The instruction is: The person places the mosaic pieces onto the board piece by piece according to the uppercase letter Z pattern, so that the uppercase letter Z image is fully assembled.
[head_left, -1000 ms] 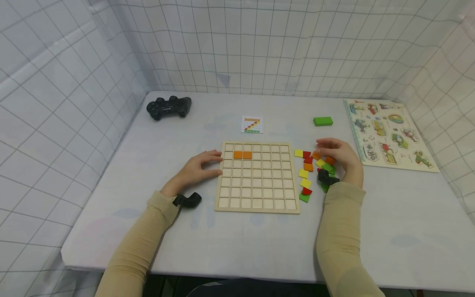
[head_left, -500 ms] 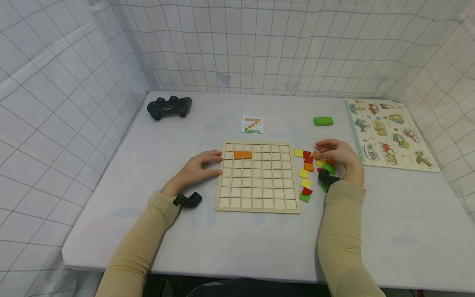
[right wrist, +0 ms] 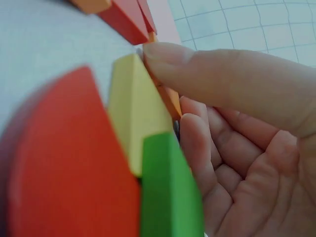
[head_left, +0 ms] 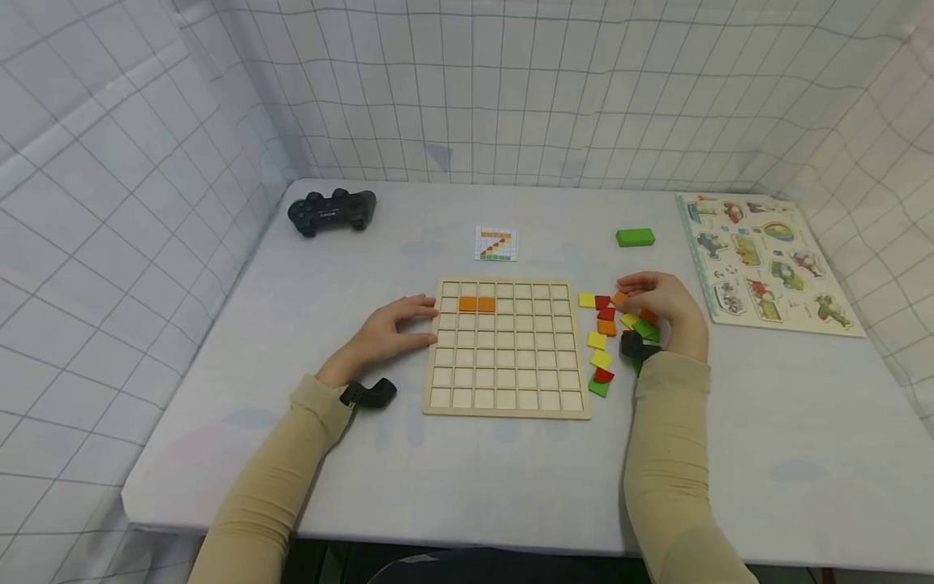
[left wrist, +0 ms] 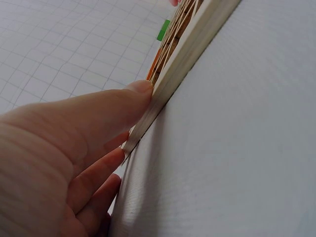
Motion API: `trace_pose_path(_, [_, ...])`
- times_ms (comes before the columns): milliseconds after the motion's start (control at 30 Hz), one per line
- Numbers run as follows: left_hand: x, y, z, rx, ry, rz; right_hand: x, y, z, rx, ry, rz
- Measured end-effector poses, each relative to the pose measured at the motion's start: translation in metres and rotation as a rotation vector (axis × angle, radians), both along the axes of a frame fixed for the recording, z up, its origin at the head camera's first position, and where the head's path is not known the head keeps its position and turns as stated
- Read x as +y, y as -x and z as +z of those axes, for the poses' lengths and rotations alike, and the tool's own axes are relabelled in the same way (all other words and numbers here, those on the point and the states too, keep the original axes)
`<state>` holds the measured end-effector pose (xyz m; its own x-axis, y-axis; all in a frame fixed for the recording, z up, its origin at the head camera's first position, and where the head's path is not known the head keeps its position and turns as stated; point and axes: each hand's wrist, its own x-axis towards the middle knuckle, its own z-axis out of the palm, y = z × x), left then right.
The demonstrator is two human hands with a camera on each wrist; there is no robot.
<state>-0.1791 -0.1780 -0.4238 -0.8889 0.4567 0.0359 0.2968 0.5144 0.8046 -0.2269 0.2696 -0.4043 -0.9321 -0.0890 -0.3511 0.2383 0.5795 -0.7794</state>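
My left hand [head_left: 387, 331] rests at the left edge of a wooden grid board [head_left: 506, 358]; in the left wrist view the thumb [left wrist: 140, 88] touches the board's side, fingers extended. Two orange square tiles [head_left: 477, 304] sit side by side in its second row. To the right of the board, my right hand [head_left: 667, 304] is over a loose pile of coloured tiles. Its thumb and fingers pinch an orange tile [right wrist: 170, 101], partly hidden by the thumb. Close by lie a yellow tile [right wrist: 133, 108], a green tile [right wrist: 168, 192] and a red rounded piece [right wrist: 74, 173].
Behind the board lies a small printed pattern card [head_left: 496, 244]. A green block [head_left: 636, 238] stands right of it. At the back left is a black game controller [head_left: 332, 212], and a picture puzzle board [head_left: 773, 268] lies at the right. Gridded white cloth walls surround the table.
The right hand has shifted slightly left, its fingers closing on the orange tile, which has moved a little away from the body. The left hand and board have stayed put.
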Motion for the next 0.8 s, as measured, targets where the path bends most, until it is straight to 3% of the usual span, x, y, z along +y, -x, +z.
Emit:
trace_pose_path(167, [0.008, -0.013, 0.025, -0.023, -0.009, -0.006, -0.002, 0.001, 0.0, -0.012, -0.003, -0.017])
trace_pose_path(267, [0.009, -0.015, 0.03, -0.026, 0.006, -0.008, -0.004, 0.003, -0.002, -0.011, -0.006, -0.037])
trace_pose_path(800, [0.009, -0.014, 0.029, -0.025, 0.0, -0.013, -0.006, 0.003, 0.0, -0.006, -0.04, -0.029])
